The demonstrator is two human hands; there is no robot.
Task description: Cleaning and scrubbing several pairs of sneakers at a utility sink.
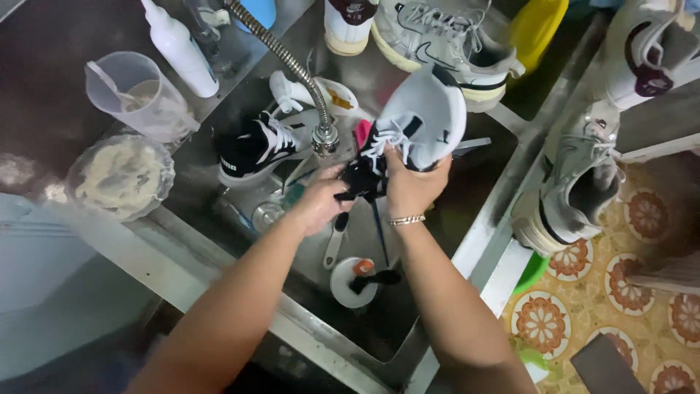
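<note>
sink (343, 350) of dull stainless steel, seen from above, with both bare hands working over its basin under the flexible ribbed metal faucet (324, 135). right hand (412, 186), wearing a thin metal bracelet, is clenched around the white-and-black lace-up sneaker (426, 120), gripping it at the laced throat. left hand (321, 201) is closed on a dark, wet cloth-like piece (361, 179) pressed against the same shoe; whether this is the tongue, a rag or a brush cannot be told. the sneaker hangs above the middle of the basin, just right of the faucet head, clear of the bottom. its long axis runs from lower left to upper right, and the pale, smooth end points up and away from the person; which end is the toe cannot be told with certainty.

progress, as a judgement: the shoe looks mid-wash, with its laces loose and dangling. a black sneaker with white stripes (259, 146) lies in the basin to the left, apparently waiting. pale grey sneakers (576, 186) stand on edge on the right-hand rim, and others (430, 36) rest at the back. left of the sink sit a clear plastic measuring jug (138, 95), a white squeeze bottle (179, 47) and a clear bowl of pale paste (120, 175).
</note>
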